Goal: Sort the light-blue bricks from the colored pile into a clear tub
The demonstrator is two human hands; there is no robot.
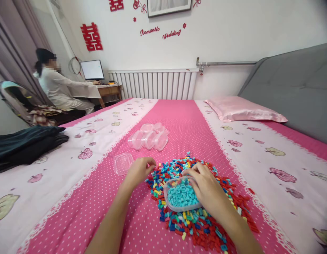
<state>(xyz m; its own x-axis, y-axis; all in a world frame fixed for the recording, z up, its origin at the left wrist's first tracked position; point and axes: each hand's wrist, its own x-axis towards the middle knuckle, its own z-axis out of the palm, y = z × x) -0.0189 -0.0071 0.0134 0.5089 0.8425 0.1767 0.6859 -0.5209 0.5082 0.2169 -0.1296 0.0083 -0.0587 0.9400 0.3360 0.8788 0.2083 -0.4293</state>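
Note:
A clear plastic container (171,205) full of light-blue toy bricks (183,194) sits on a spread-out pile of small mixed-colour bricks (176,225). My right hand (204,181) reaches over the container's right side. Its fingers are bent and close together near the far rim, and whatever they grip is hidden. At the pile's left edge is my left hand (141,171), fingers curled towards the thumb. I cannot make out what is between them. Just left of that hand, a clear lid (123,164) lies flat on the pink bedspread (142,218).
Several clear containers (149,137) are grouped beyond the pile. Dark folded clothes (28,146) lie at the left edge, and a pink pillow (242,108) rests by the grey headboard (295,88). A person (60,84) sits at a desk with a monitor (92,70).

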